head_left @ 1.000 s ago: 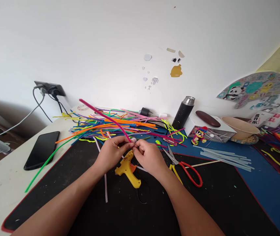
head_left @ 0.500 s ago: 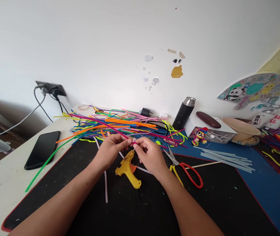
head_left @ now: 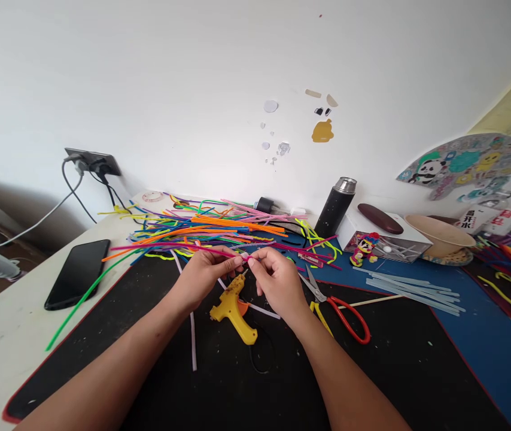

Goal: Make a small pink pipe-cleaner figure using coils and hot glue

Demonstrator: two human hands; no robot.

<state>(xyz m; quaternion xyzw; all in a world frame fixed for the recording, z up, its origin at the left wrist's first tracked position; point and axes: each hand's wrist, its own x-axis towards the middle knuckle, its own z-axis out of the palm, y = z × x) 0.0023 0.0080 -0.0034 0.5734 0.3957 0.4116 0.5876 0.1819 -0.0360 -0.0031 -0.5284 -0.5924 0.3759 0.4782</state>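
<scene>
My left hand [head_left: 201, 274] and my right hand [head_left: 276, 281] meet over the black mat [head_left: 157, 359], both pinched on one end of a long magenta pipe cleaner [head_left: 170, 246]. The stem runs left from my fingertips, low over the pile of coloured pipe cleaners [head_left: 210, 230]. Right below my fingers lies a yellow glue gun [head_left: 233, 308]. A white pipe cleaner [head_left: 192, 341] lies on the mat under my left wrist.
Red-handled scissors [head_left: 340, 308] lie right of my right hand, with clear glue sticks [head_left: 412, 287] on the blue mat beyond. A black phone [head_left: 76, 273] sits at the left. At the back stand a black flask [head_left: 335, 206], a white box [head_left: 385, 236] and a bowl [head_left: 439, 233].
The free end of the magenta pipe cleaner has swung down from pointing up-left to lying nearly level over the pile. My hands stay pinched together in the same place.
</scene>
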